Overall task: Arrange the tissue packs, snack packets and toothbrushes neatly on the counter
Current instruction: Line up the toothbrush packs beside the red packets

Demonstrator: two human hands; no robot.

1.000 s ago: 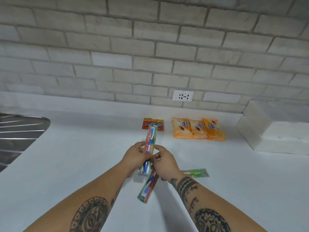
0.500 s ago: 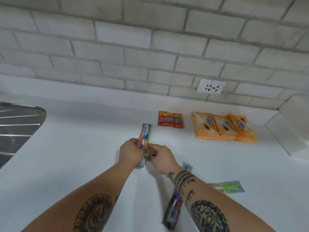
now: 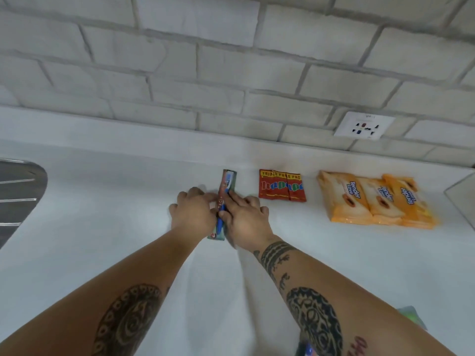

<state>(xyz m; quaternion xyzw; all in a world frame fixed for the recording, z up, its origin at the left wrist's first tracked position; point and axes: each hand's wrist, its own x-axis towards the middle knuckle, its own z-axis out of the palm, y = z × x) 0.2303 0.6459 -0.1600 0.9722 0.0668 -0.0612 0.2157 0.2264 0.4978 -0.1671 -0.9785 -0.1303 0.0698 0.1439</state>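
Toothbrush (image 3: 227, 183) has just landed on the desk (image 3: 115, 227) beside the red snack packet (image 3: 281, 186). My left hand (image 3: 194, 214) and right hand (image 3: 246, 217) seemingly press it, fingers (image 3: 232, 199) flat.

One toothbrush pack (image 3: 227, 183) lies in plain sight between two hands, the left hand (image 3: 194, 214) and the right hand (image 3: 246, 217). Two further scraps may be more of the same but are too hidden to name: a green corner (image 3: 411, 316) behind the right forearm and a blue sliver (image 3: 307, 350) at the bottom edge. There are two red snack packets (image 3: 281, 187), three orange packs (image 3: 380, 201) marked Tender Love, and one wall socket (image 3: 363, 125).
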